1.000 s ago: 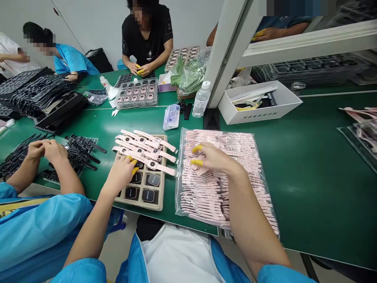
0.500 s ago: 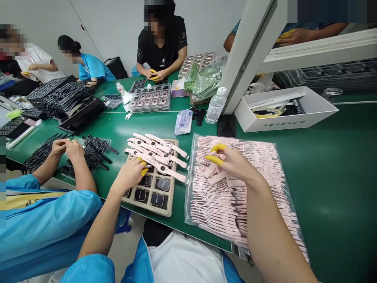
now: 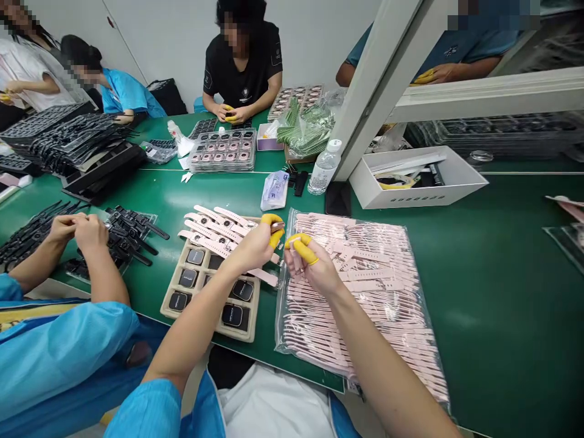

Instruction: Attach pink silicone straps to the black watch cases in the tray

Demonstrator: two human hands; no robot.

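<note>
My left hand, with yellow finger cots, pinches a small watch case, mostly hidden by the fingers. Close beside it, my right hand, also in yellow cots, is closed on a pink watch strap. Under my left forearm lies a beige tray with square watch cases in its compartments. Several pink watches with straps lie across the tray's far part. Below my right hand is a clear bag full of pink straps, with loose straps on top.
On the left, a co-worker's hands work beside black watches. Farther back are a plastic bottle, a tissue pack, a white box, a tray of watch cases and a post. Another person sits opposite.
My left hand has risen from the tray and moved right with a watch case. My right hand has moved left from the loose straps, carrying one. Both hands are now close together.
</note>
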